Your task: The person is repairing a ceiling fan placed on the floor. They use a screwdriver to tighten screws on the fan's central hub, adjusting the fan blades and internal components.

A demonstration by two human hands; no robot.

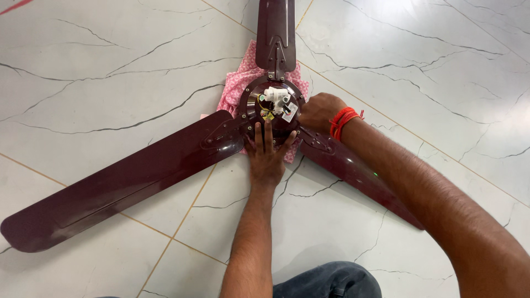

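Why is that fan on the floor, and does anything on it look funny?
Yes. The maroon ceiling fan lies flat on the tiled floor, with a pink cloth bunched under its motor hub. White parts and loose wires show bare on top of the hub. The left hand presses its near edge; the right hand is at its side.

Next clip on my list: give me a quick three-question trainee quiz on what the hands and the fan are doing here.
1. True or false: the left hand lies flat with fingers spread on the fan motor hub.
2. What lies under the hub? A) pink patterned cloth B) newspaper C) a wooden board
3. Fill in: the right hand wears a ___ thread band at the wrist.

Key: 1 true; 2 A; 3 red. The three maroon blades rest on the marble floor tiles.
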